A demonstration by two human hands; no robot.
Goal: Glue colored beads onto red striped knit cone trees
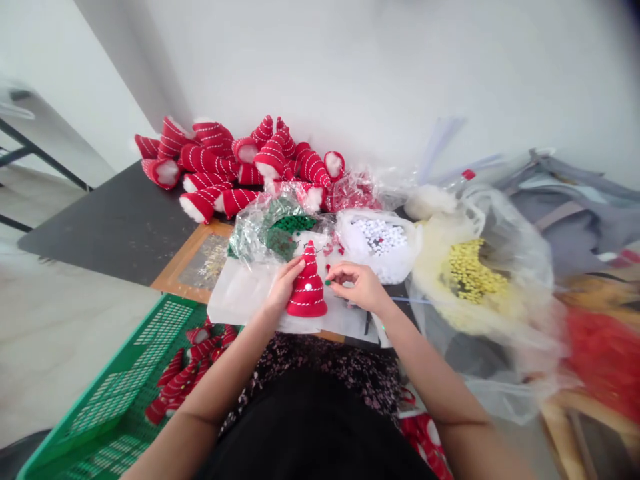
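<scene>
A red cone (309,300) wound with white twisted cord stands upright over white paper (245,293), with one white pom-pom (308,287) on its front. My left hand (286,285) grips the cone along its left side. Just right of the cone, my right hand (357,285) pinches a small green pom-pom (328,283) between thumb and fingertips, apart from the cone. Behind the cone lie a clear bag of green pom-poms (293,227) and a white bag of white pom-poms (383,237).
Several striped red cones with white stuffing (210,160) are heaped at the back of the dark table (110,213). A green crate (115,373) at lower left holds more cones. On the right is a plastic bag of yellow pom-poms (475,272), beside red material (603,353).
</scene>
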